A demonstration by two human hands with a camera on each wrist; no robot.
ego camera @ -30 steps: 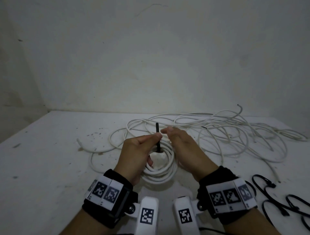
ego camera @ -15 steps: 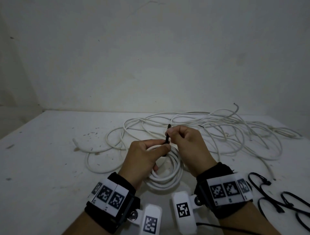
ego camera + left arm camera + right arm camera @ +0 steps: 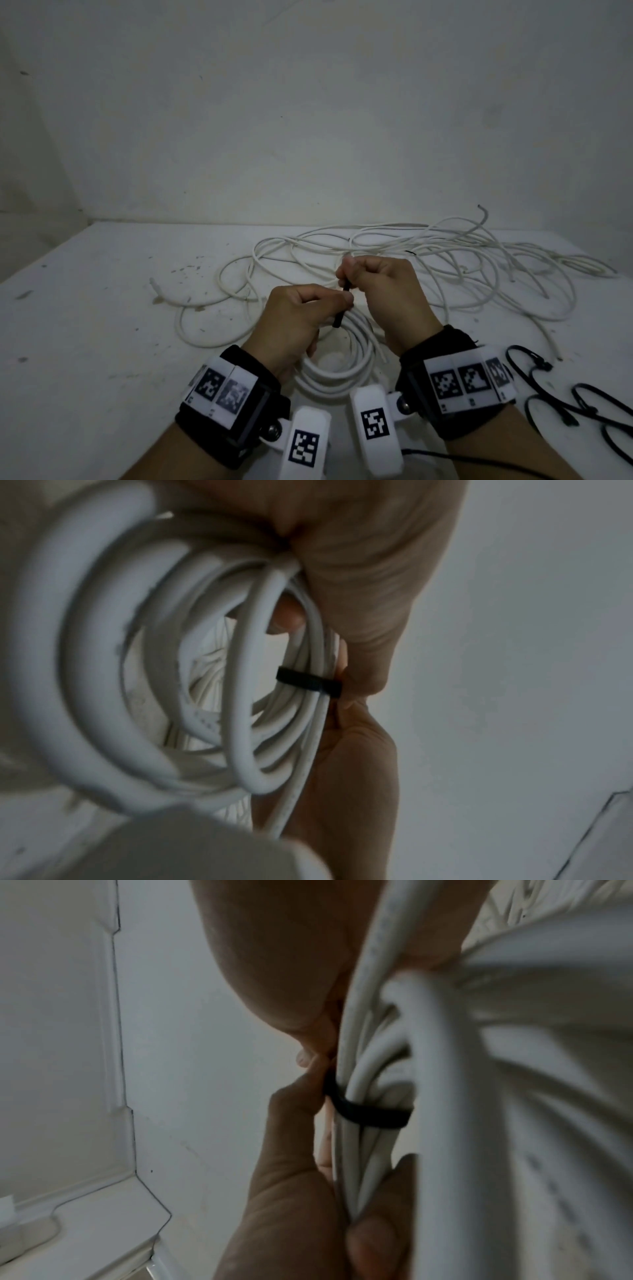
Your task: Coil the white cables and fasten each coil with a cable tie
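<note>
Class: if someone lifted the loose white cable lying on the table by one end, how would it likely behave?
The loose white cable would probably trail limply, since it sprawls in slack loops. Its overlapping strands would likely snag. It probably looks light, being thin.

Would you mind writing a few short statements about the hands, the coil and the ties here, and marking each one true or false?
1. A black cable tie is wrapped around the white coil. True.
2. The left hand lies flat on the table. False: it grips the coil and tie.
3. The right hand pinches the tie. True.
4. The spare black ties lie by the left wrist. False: they lie beside the right wrist.
</note>
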